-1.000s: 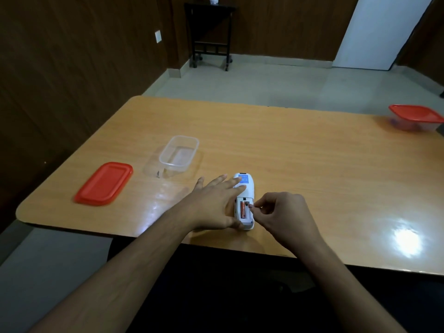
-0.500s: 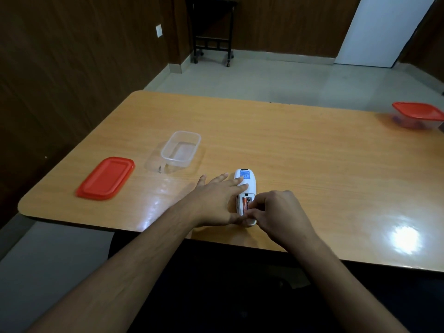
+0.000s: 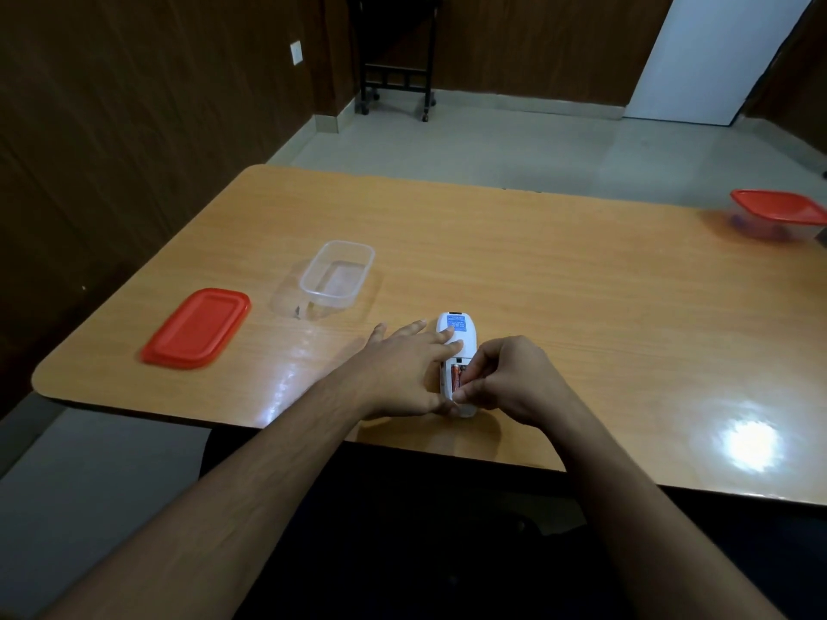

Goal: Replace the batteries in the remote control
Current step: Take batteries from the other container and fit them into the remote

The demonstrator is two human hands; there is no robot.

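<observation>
A white remote control (image 3: 457,326) lies face down near the table's front edge, with a blue label on its back and its battery bay uncovered. An orange battery (image 3: 455,376) sits in the bay. My left hand (image 3: 405,366) lies flat on the table, its fingers pressing the remote's left side and back. My right hand (image 3: 508,378) is curled over the bay, its fingertips pinched at a second battery beside the first; that battery is mostly hidden.
A clear, lidless plastic container (image 3: 338,279) and its red lid (image 3: 197,328) sit to the left on the wooden table (image 3: 559,297). A closed red-lidded container (image 3: 778,214) stands at the far right. A black trolley (image 3: 394,55) stands by the back wall.
My right hand has moved left and down over the battery bay, covering most of it. The left hand and remote have stayed in place.
</observation>
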